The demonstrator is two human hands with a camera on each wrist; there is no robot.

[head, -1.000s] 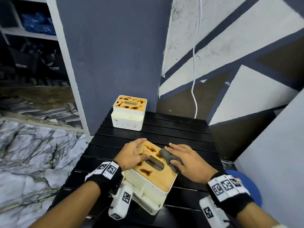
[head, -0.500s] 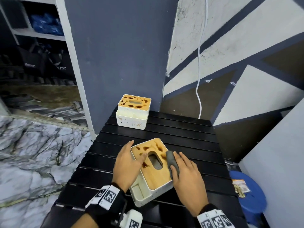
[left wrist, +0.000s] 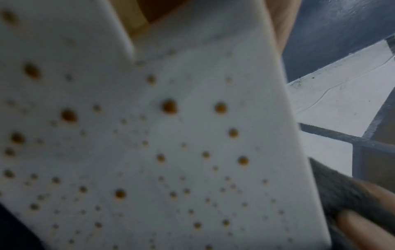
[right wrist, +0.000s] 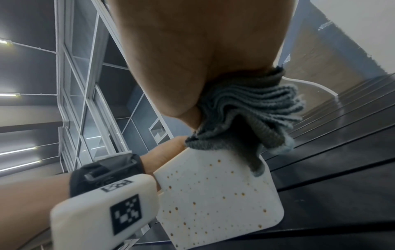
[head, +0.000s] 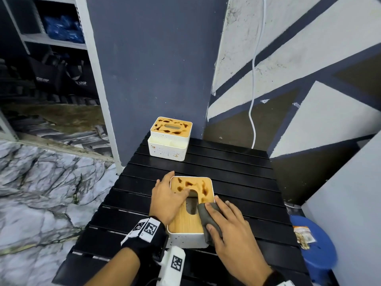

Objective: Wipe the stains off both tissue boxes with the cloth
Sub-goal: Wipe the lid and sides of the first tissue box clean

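Head camera: the left hand, fingers spread, steadies the near tissue box on the black slatted table. The right hand presses a soft grey cloth flat on its stained lid. Both boxes look light and rigid; brace them by the sides. The far tissue box sits well apart.

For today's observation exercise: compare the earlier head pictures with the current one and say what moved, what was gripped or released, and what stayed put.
The near tissue box has been turned from skewed to nearly square with the table. The right hand slid the grey cloth along the lid toward the near right corner, leaving the near half clean. Nothing was released: the left hand still steadies the box. The far tissue box stays stained and untouched.
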